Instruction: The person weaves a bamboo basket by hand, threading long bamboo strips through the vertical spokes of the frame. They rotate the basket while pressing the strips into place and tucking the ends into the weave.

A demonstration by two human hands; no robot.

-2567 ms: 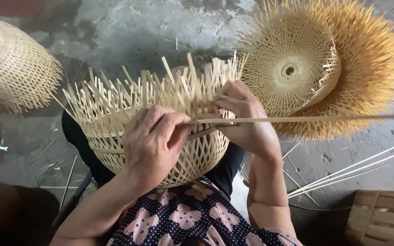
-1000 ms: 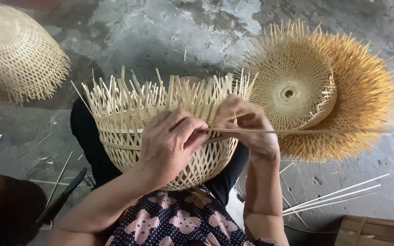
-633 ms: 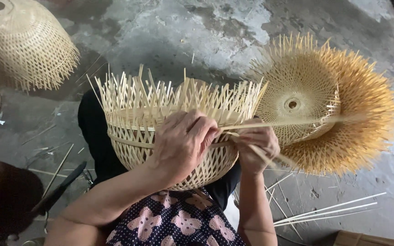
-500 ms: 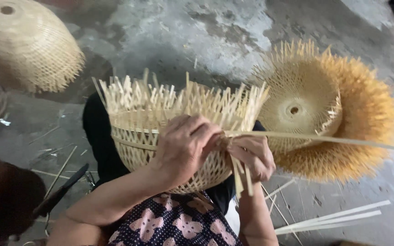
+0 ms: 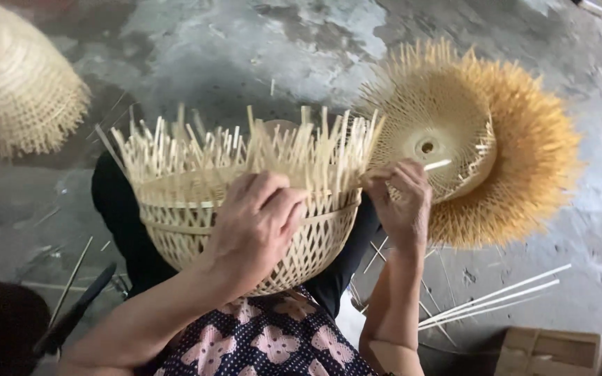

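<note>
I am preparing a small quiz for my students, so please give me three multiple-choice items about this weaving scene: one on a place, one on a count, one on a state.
1. Where does the half-woven basket rest?
A. On the person's lap
B. On a table
C. On a wall hook

2. How many other woven pieces lie on the floor?
A. None
B. Two
C. Five

3. How is the rim of the lap basket?
A. Trimmed smooth
B. Covered with cloth
C. Unfinished, with loose strip ends standing up

Answers:
1. A, as it sits over the dark trousers, the left hand pressed on its side.
2. B, the pale basket at upper left and the spiky round piece at right.
3. C, as bare strips stick upward all along it, and the right hand pinches a thin strip at its edge.
</note>
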